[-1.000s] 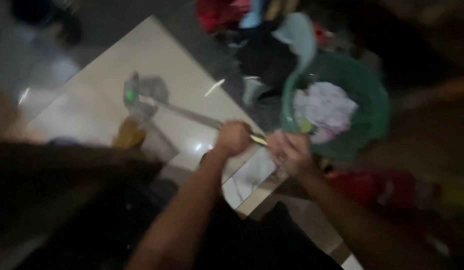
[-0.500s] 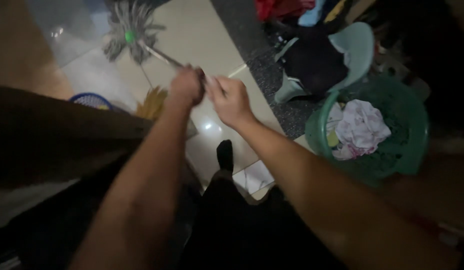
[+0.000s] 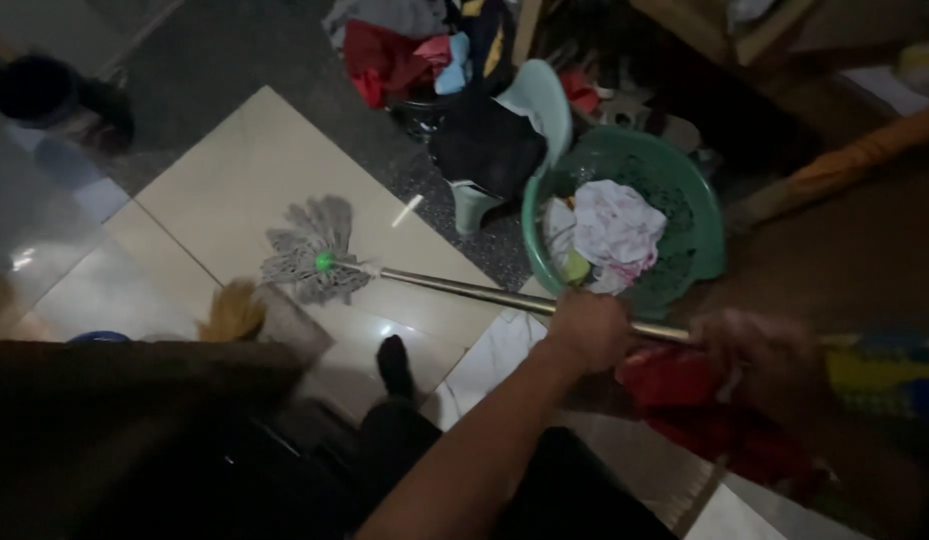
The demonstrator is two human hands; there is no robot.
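A: Metal, I think, is the mop handle: a thin, shiny, stiff pole. It should be light, and it will not bend. The mop head is grey string around a green socket, soft and floppy, and it lies flat on the floor tiles, to the left of the green basin.

B: Where is the pole held?

A: The left hand is wrapped closed around the pole, just below the basin's rim. The right hand is blurred further right, near the upper end; it seems to close on the pole too, but I cannot tell for sure. Two hands well apart is a good way to hold it, because all the drag is at the far end. Smooth metal may slip in a wet palm, so a full closed grip is better than fingertips.

B: And the floor?

A: Glossy cream tiles to the left of the basin, with bright reflections; I judge them slippery if wet. Above the mop head the floor turns to dark speckled stone. The room is dim and crowded. The basin holds white and pale cloths. Behind it are a pale green plastic chair with dark clothing and a pile of red and blue clothes. A red cloth lies just below the basin.
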